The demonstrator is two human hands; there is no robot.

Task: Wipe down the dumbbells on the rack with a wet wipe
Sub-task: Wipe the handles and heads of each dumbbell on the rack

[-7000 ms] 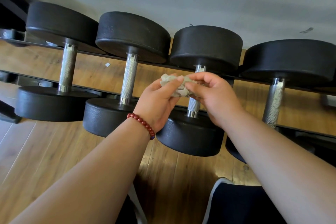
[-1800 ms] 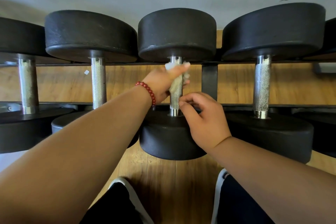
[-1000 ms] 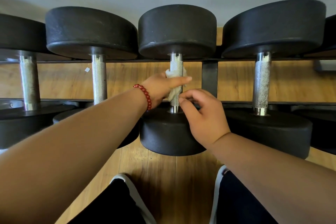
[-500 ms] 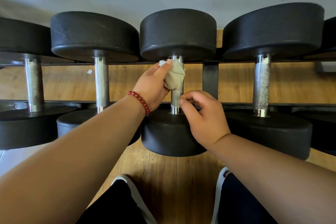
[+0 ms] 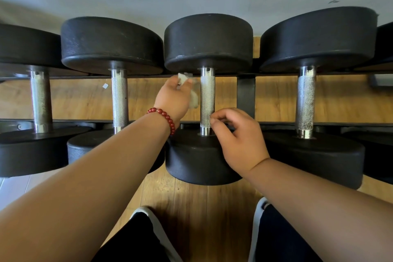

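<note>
Wet wipe [image 5: 194, 99]: crumpled and blurred, gripped in the curled fingers of the left hand [image 5: 172, 98], just left of the handle.
Middle dumbbell [image 5: 207, 100]: laid across the rack [image 5: 246, 91], its knurled handle seen between the two sets of fingers.
Right hand [image 5: 238, 140]: rested on the near head, fingers [image 5: 214, 121] curled with tips at the handle; whether it is pinched cannot be told.
Bracelet [image 5: 164, 116]: red beads, worn behind the left fingers.
Neighbouring dumbbells: one racked left of the left fingers [image 5: 119, 100], one right of the right fingers [image 5: 305, 100].
</note>
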